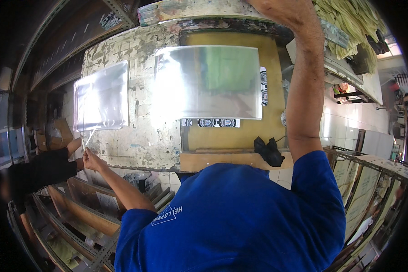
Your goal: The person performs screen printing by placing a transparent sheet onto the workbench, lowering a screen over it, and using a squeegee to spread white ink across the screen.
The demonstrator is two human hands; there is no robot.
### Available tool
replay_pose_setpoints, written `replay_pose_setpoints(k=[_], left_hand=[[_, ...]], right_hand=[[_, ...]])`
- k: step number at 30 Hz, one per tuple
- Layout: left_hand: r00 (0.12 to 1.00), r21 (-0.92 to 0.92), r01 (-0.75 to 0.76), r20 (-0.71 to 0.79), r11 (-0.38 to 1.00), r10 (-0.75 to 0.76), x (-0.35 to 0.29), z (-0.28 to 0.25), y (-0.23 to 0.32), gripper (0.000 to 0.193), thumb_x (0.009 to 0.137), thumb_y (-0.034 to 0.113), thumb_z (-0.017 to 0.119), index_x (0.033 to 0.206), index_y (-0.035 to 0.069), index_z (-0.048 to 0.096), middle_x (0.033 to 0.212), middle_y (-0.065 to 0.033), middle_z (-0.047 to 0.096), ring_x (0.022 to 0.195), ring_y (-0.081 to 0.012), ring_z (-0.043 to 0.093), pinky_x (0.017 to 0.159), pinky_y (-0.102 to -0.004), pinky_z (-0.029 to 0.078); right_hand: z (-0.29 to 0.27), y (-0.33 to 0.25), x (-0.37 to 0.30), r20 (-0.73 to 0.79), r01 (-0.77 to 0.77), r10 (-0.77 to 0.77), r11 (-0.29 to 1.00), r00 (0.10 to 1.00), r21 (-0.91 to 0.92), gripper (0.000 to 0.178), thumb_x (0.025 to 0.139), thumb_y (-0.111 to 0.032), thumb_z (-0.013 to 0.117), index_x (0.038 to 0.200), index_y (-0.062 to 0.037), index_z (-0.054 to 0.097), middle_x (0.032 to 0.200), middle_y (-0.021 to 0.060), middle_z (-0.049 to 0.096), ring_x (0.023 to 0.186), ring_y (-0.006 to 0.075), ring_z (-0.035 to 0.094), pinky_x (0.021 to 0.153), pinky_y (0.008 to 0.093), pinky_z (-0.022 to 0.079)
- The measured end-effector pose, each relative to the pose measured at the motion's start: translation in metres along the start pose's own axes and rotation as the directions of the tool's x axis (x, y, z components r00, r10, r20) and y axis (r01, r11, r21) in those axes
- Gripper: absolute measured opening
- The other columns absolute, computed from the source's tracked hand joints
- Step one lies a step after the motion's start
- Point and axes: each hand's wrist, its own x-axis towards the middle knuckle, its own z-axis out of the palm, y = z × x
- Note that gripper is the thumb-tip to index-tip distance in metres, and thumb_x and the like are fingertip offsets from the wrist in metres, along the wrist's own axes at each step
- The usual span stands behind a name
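My left hand (92, 161) is at the table's left front corner, its fingers pinched on a thin clear plastic strip (90, 136). This strip runs up to the near edge of a stack of clear plastic sheets (102, 97) on the table. My right arm reaches far forward, and my right hand (281, 11) is at the upper edge of the picture, with its fingers cut off. Between my arms, a larger glossy clear sheet (231, 102) lies over a yellowish panel (226, 138). Black-and-white printed pieces (208, 123) show past its edges.
Beside my left hand are a co-worker's black sleeve (45, 174) and hand (75, 146). A black cloth bundle (269, 152) sits on the wooden bar (217, 159) at the panel's near edge. Metal racks (371, 167) stand right; pale yellow-green cloths (349, 20) hang at far right.
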Motion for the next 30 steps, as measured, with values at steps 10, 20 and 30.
replay_pose_setpoints(k=[10, 20, 30], left_hand=[[0.858, 0.614, -0.401, -0.007, 0.680, 0.513, -0.016, 0.022, 0.029, 0.055, 0.091, 0.039, 0.075, 0.124, -0.005, 0.068, 0.118, -0.0281, 0.060, 0.108, -0.0400, 0.061, 0.093, -0.0507, 0.051], [0.517, -0.656, 0.286, 0.719, 0.699, 0.464, -0.288, 0.134, 0.226, 0.078, 0.094, 0.007, 0.069, 0.158, -0.005, 0.027, 0.107, -0.0076, 0.066, 0.094, -0.0136, 0.060, 0.086, -0.0251, 0.050], [0.386, -0.376, 0.434, 0.899, 0.819, 0.208, -0.354, 0.085, 0.172, 0.084, 0.070, -0.004, 0.089, 0.142, -0.010, 0.048, 0.117, -0.0122, 0.066, 0.104, -0.0219, 0.065, 0.093, -0.0340, 0.056]], right_hand=[[0.002, -0.002, 0.000, 0.043, 0.007, -0.005, 0.999, 0.999, -0.038, 0.033, 0.079, -0.033, 0.076, 0.084, -0.0010, 0.074, 0.068, 0.0109, 0.066, 0.062, 0.0218, 0.061, 0.063, 0.0361, 0.049], [-0.006, -0.018, -0.036, 0.059, -0.018, 0.019, 1.000, 0.998, -0.008, 0.036, 0.075, -0.032, 0.078, 0.093, -0.0011, 0.077, 0.080, 0.0183, 0.072, 0.075, 0.0369, 0.069, 0.073, 0.0431, 0.054], [0.060, -0.020, -0.183, 0.089, -0.126, 0.111, 0.975, 0.990, 0.184, 0.031, 0.081, -0.006, 0.078, 0.112, -0.0071, 0.074, 0.095, 0.0151, 0.071, 0.082, 0.0310, 0.067, 0.074, 0.0396, 0.052]])
